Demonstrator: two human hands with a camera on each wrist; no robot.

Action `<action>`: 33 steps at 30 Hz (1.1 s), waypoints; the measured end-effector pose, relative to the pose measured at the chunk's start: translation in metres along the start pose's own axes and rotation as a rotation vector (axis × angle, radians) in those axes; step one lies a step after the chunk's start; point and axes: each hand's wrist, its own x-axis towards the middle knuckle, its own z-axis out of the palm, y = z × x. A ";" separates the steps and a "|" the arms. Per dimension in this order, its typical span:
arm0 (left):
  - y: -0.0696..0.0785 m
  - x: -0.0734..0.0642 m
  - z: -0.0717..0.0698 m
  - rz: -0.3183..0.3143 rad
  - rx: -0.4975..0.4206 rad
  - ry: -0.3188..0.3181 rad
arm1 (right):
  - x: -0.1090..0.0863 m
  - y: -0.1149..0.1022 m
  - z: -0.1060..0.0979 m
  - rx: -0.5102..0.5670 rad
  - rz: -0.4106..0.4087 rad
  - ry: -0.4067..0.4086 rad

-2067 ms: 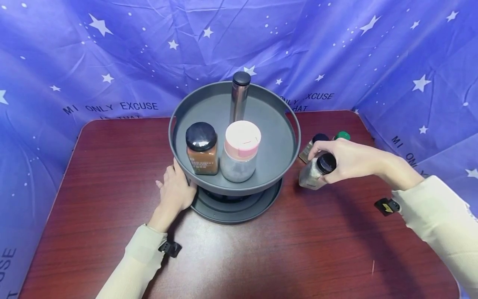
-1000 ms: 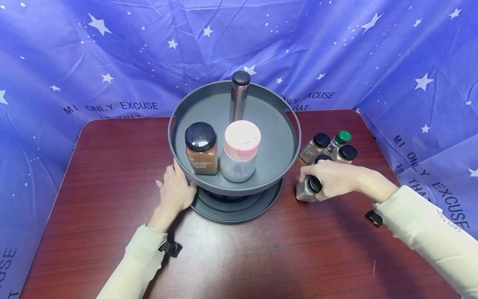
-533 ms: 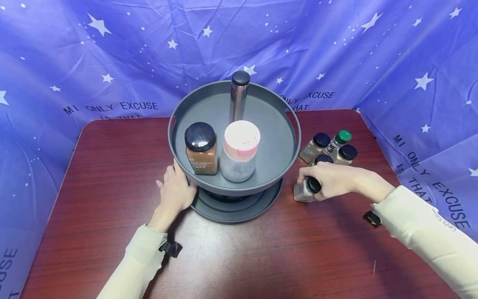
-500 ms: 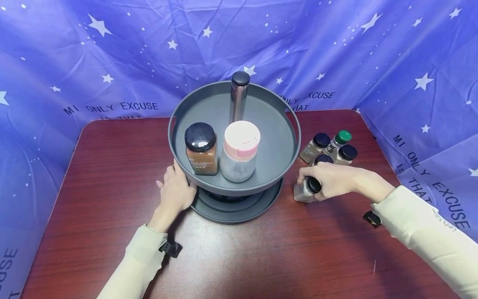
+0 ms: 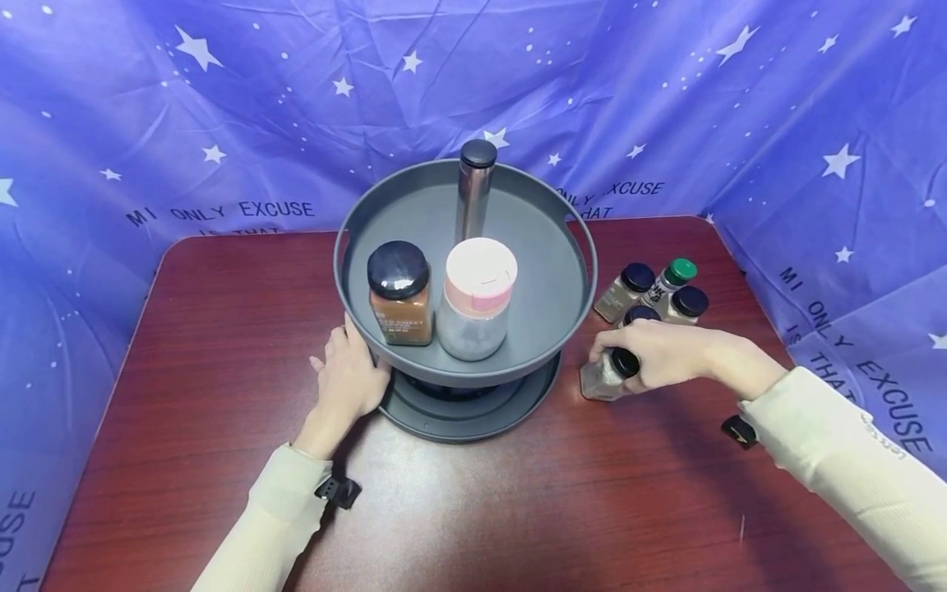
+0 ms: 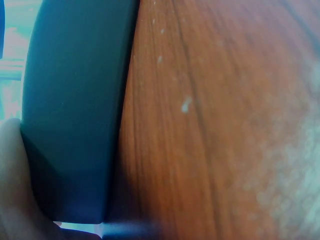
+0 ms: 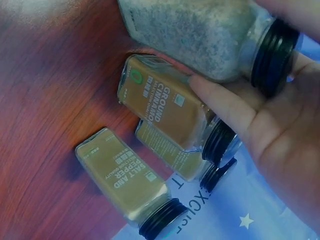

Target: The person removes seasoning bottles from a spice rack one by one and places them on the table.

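In the head view my left hand grips the left side of the lower tray of a dark grey two-tier turntable. The left wrist view shows the tray's wall close against that hand. My right hand holds a spice jar with a black lid and pale speckled contents, just right of the turntable. In the right wrist view its glass shows beside the fingers, and a ground cinnamon jar stands right behind it, partly covered by a finger.
On the upper tray stand an orange-brown pepper jar, a pink-lidded jar and a tall metal cylinder. Right of it are a salt and pepper jar, a green-capped bottle and another black-lidded jar. Starry cloth hangs behind.
My right hand has brought the speckled spice jar down and toward the front, a little left, uncovering the jars behind it. For the last second it has hardly moved. The left hand stays put.
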 end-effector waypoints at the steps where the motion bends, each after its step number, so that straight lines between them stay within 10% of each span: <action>1: 0.000 0.000 0.000 0.000 0.001 0.000 | 0.000 0.000 0.000 0.006 0.000 0.001; 17: 0.000 0.000 -0.001 -0.012 -0.006 -0.004 | -0.017 -0.008 -0.037 0.297 -0.062 0.155; 33: 0.000 0.000 -0.001 -0.017 0.008 -0.030 | -0.018 -0.024 -0.094 0.697 -0.612 0.367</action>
